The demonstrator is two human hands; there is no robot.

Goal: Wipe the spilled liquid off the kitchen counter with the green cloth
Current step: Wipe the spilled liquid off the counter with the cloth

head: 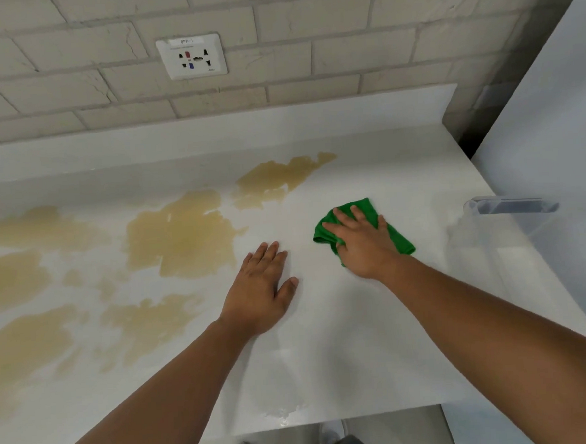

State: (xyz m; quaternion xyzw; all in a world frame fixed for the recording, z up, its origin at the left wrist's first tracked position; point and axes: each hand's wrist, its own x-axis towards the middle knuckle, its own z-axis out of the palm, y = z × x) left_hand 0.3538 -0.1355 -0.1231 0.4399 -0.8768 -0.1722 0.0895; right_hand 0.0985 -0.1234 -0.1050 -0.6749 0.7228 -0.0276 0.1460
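Observation:
A crumpled green cloth (pixel 369 210) lies on the white kitchen counter (pixel 327 357), right of centre. My right hand (pixel 361 241) presses flat on top of it, fingers spread, covering most of it. My left hand (pixel 261 289) rests palm down on bare counter just left of the cloth, holding nothing. Tan spilled liquid (pixel 182 235) spreads in several patches over the counter's left and middle, with one patch (pixel 282 178) near the back. The big patch's edge lies just left of my left hand's fingertips.
A clear plastic jug (pixel 485 241) with a grey lid stands on the counter's right side, close to the cloth. A wall socket (pixel 191 56) sits in the brick backsplash. A white appliance side (pixel 554 137) bounds the right. The counter's front edge is near my body.

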